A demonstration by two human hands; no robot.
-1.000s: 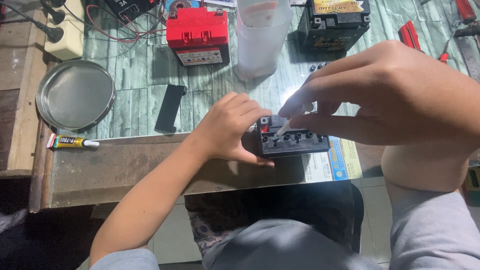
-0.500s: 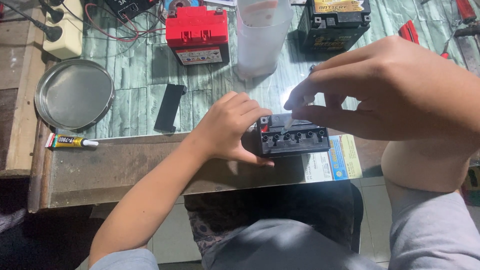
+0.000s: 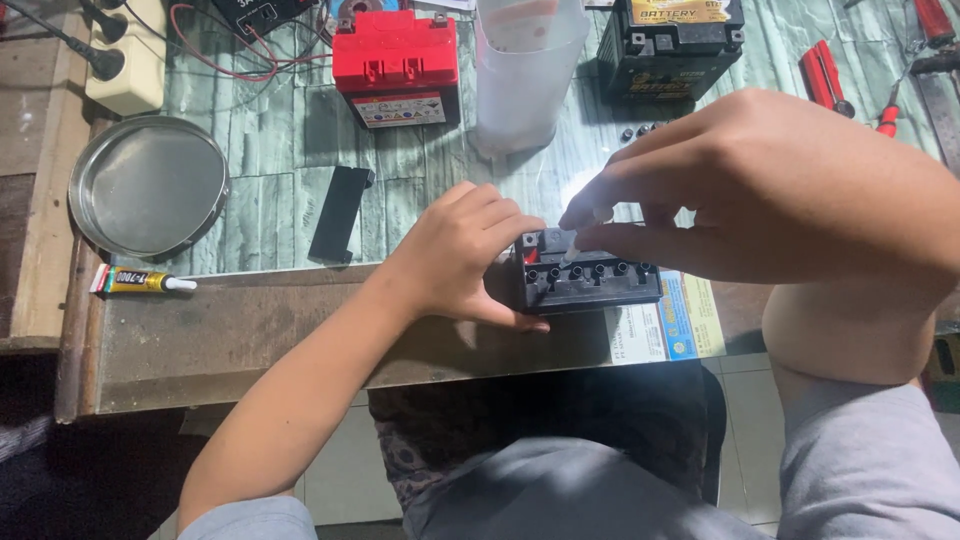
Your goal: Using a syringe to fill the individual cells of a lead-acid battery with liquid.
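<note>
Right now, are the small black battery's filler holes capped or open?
Open: the small black battery shows a row of uncovered round ports on top. The left hand steadies it; the right hand works above.

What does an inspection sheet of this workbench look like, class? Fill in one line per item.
Surface: grey-green plank-patterned tabletop with worn wooden front edge.
Job's things: small black box-shaped battery with a row of open filler holes; thin white tube, partly hidden, at one hole.
Clutter: red battery, black battery, translucent plastic jug, round metal dish, yellow glue tube, flat black strip, red-handled tools.
Hands: left hand steadies the battery; right hand pinches the tube.
Cables: red wires; cream power strip.
Surroundings: tiled floor, person's lap.
</note>
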